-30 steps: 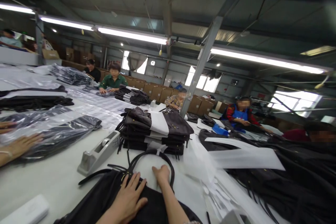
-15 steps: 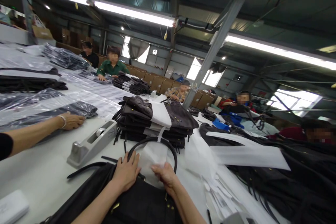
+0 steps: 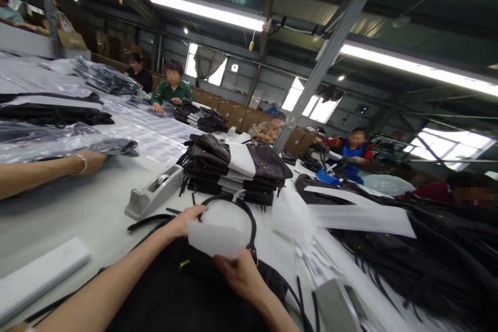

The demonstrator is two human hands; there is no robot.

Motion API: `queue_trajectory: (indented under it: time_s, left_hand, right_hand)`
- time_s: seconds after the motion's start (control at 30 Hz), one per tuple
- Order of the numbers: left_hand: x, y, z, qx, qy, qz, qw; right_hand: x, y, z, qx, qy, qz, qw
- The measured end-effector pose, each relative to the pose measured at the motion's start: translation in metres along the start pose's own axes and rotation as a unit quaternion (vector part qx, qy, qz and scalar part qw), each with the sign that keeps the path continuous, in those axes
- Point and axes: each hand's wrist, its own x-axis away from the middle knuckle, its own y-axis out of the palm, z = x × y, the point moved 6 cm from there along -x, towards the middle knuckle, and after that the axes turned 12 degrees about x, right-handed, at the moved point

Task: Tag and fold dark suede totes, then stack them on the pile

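A black bag lies in front of me at the table's near edge, its round handle standing up at the far side. My left hand is closed at the left of the handle, at the upper left corner of a white sheet. The lower right edge of that sheet is pinched in my right hand, just above the bag. The sheet spans the space between both hands, in front of the handle loop. Beyond the handle sits a stack of dark bags with white paper bands.
A grey tape dispenser stands left of the stack, another at the lower right. A white box lies at the left. Another person's hand grips plastic-wrapped goods. Dark bags are heaped on the right.
The white sheet has come up in front of the handle between my hands. My left hand has moved up off the bag's top. The other person's hand has moved left, lifting the plastic.
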Motion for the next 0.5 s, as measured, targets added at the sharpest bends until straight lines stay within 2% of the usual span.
queue_trajectory:
  time_s: [0.1,0.17,0.23,0.37,0.43,0.5]
  left_hand:
    - [0.031,-0.011,0.021,-0.002,-0.033,-0.011,0.999]
    - [0.061,-0.007,0.035,-0.003,-0.019,-0.048,0.999]
    - [0.097,0.006,0.042,-0.019,-0.024,-0.101,0.994]
    - [0.172,0.033,0.039,-0.078,-0.09,-0.186,0.975]
    - [0.2,0.044,0.045,-0.096,-0.093,-0.211,0.968]
    - [0.217,0.052,0.055,-0.112,-0.093,-0.232,0.962]
  right_hand:
    - [0.026,0.023,-0.024,0.136,-0.091,-0.047,0.985]
    - [0.045,0.039,-0.029,0.223,-0.107,-0.075,0.966]
    - [0.061,0.049,-0.029,0.278,-0.099,-0.077,0.952]
    - [0.08,0.052,-0.027,0.286,-0.083,-0.075,0.952]
    - [0.082,0.046,-0.028,0.262,-0.091,-0.073,0.958]
    - [0.083,0.037,-0.03,0.239,-0.1,-0.067,0.963]
